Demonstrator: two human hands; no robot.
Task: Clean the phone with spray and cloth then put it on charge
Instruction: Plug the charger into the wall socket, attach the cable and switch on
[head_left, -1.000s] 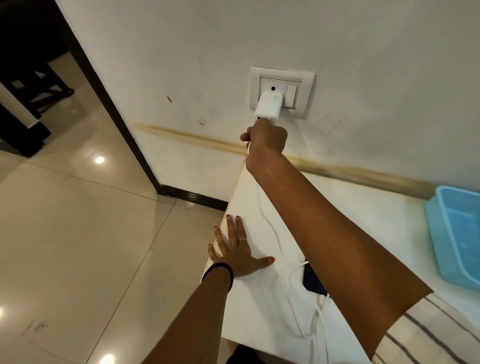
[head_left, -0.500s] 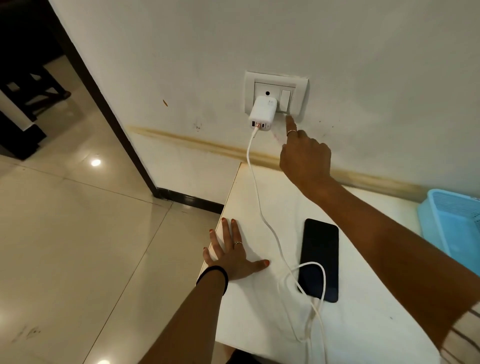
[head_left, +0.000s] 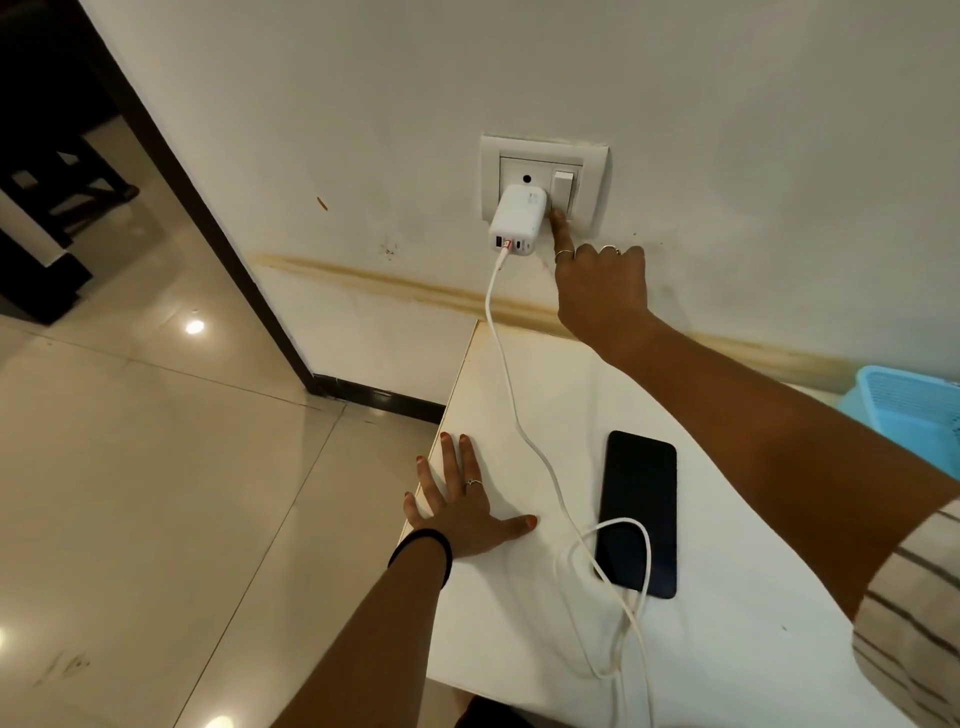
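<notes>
- Right hand, at 12 o'clock, now off the charger and pointing: index fingertip pressed to the lower edge of the wall switch, other fingers curled, gripping nothing.
- Likely meaning: charger seated in the socket, power being turned on, task near its end.
- Left hand, at 7 o'clock, still flat on the table, fingers spread, empty.
- One phone, screen dark, near 5 o'clock on the table.
- One cable, looped across the phone's lower end; join to phone unclear.
- One blue basket at 3 o'clock.
</notes>
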